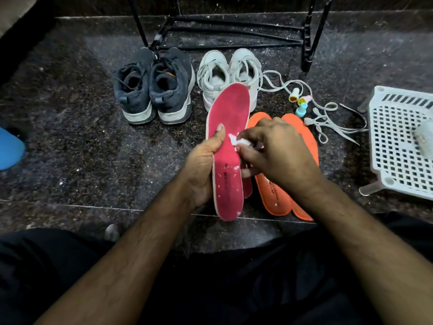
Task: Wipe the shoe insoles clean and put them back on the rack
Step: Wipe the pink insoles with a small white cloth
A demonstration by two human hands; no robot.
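My left hand (203, 167) grips a red insole (228, 113) by its left edge, thumb on its face, holding it above the floor. White flecks dot its heel half. A second red insole (248, 186) shows just behind it. My right hand (274, 153) pinches a small white wad of tissue (234, 140) against the middle of the held insole. Two orange insoles (274, 195) lie on the floor under my right hand. The black metal rack (234, 31) stands at the back.
A dark grey pair of shoes (152, 87) and a white pair (230, 71) stand in front of the rack. White laces (328, 118) and small coloured caps (301, 102) lie to the right. A white perforated plastic stool (398, 141) is at far right, a blue object (10, 148) at far left.
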